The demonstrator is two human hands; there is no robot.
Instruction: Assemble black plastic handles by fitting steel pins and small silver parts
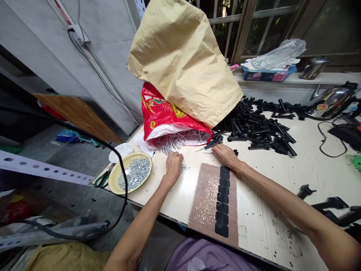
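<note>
My left hand (173, 165) rests knuckles-up on the pale table (282, 177), fingers curled over a small scatter of silver washers (184, 168). My right hand (225, 155) lies beside it, its fingertips pinched on a black plastic part with a metal pin (210, 144). Just beyond both hands a red bag (160, 113) spills long silver nails (177, 139). A brown board (208, 199) carrying a row of black pieces (222, 203) sits below my right hand.
A yellow plate of washers (132, 174) stands at the left table edge, next to a white cup (121, 151) and green-handled scissors (102, 180). A tan paper sack (183, 56) leans over the red bag. A heap of black plastic parts (259, 128) fills the far right.
</note>
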